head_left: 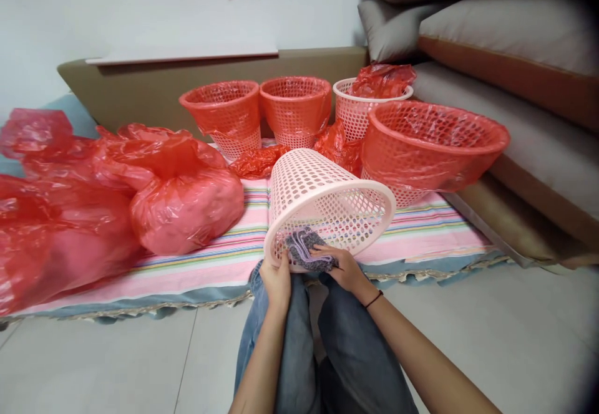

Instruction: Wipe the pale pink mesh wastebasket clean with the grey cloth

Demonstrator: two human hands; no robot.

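Hands [277, 280] w/ fuzzy gray cloth [306, 250] & round pink perf. plastic basket [309, 180].

This looks like a room in a home. Stacked cushions [510, 40] fill the upper right of the frame, a striped cloth [196, 267] with a frilled edge crosses the middle, and pale floor tiles [116, 364] show along the bottom.
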